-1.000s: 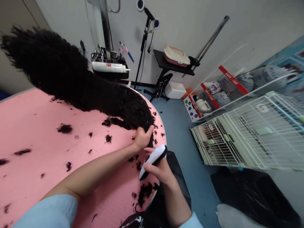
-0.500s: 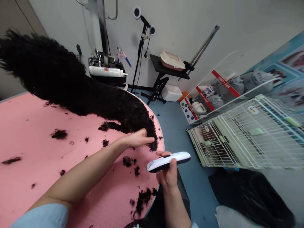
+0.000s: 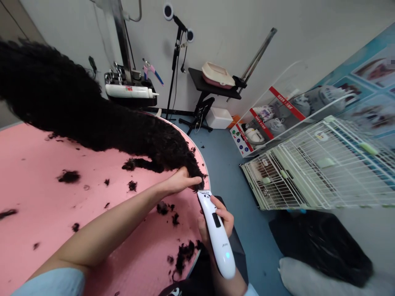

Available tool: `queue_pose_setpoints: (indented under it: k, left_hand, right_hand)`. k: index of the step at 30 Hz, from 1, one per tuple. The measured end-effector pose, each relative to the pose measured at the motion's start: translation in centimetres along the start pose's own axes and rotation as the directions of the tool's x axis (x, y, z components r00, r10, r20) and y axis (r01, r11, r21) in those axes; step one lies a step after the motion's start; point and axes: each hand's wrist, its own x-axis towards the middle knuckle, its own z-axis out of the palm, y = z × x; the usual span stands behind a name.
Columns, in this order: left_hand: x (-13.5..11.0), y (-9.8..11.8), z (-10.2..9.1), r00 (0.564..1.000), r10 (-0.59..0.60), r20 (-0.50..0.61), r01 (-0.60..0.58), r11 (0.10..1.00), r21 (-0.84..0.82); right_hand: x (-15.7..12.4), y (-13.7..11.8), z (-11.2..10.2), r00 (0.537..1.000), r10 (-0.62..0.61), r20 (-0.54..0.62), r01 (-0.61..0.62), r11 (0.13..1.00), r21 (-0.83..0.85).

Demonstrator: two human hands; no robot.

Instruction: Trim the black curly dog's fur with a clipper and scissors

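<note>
Left grip (image 3: 180, 181) clasped the dog's paw (image 3: 191, 169) steady at the table's (image 3: 46, 213) edge; right grip (image 3: 224, 215), closed round a clipper (image 3: 216, 232), met its tip.

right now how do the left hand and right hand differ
The left hand pinches the black fur; the right hand wraps a white clipper. The left hand lies over the pink table; the right hand sits beyond its edge. Both are bare.

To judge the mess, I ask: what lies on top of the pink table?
Cut black fur clumps and a black furry animal, whose end the left hand grips. The table under the animal is hidden.
</note>
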Motion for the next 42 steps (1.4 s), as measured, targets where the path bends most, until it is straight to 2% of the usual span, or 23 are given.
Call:
queue_pose_setpoints:
  k: [3,7,11,15,18,23,27,30,35,42]
  left_hand:
    - [0.0,0.0,0.0,1.0,-0.003,0.026,0.003,1.0,-0.002]
    - [0.1,0.0,-0.1,0.999,0.028,0.036,-0.028,0.999,-0.023]
    - [0.2,-0.5,-0.1,1.0,0.014,0.028,-0.014,1.0,-0.005]
    - [0.3,-1.1,-0.3,1.0,0.024,-0.014,-0.024,1.0,-0.011]
    - [0.3,-1.4,-0.4,0.998,0.036,-0.048,-0.036,0.999,0.006]
    - [0.4,-1.9,-0.5,0.998,0.052,-0.045,-0.052,0.999,0.0]
    - [0.2,-1.4,-0.2,0.998,0.033,-0.055,-0.034,0.999,-0.006]
    - [0.1,-0.6,0.1,0.999,0.029,-0.032,-0.03,0.999,-0.028]
    - [-0.1,0.1,0.4,0.999,0.033,-0.023,-0.034,0.998,-0.054]
    - [0.1,-0.3,0.5,0.999,0.024,-0.049,-0.028,0.997,-0.075]
  right_hand:
    - [0.4,0.2,0.2,1.0,-0.008,0.004,0.008,1.0,-0.002]
    - [1.0,0.1,0.1,0.996,0.087,0.021,-0.088,0.994,0.069]
    - [1.3,0.0,0.1,0.991,0.122,0.056,-0.127,0.987,0.098]
    - [0.5,0.4,0.0,0.981,0.184,-0.055,-0.181,0.982,0.059]
    - [-0.1,0.9,-0.7,0.987,0.13,-0.098,-0.124,0.99,0.063]
    - [0.0,0.9,-1.7,0.996,0.066,0.066,-0.07,0.996,0.061]
    - [0.4,0.7,-1.6,0.996,-0.067,0.066,0.071,0.996,-0.051]
    - [0.6,0.9,-1.5,0.981,-0.17,0.093,0.179,0.979,-0.094]
    - [1.4,1.6,-1.5,0.938,-0.278,0.208,0.305,0.946,-0.111]
    - [2.2,2.0,-2.1,0.906,-0.331,0.263,0.37,0.921,-0.117]
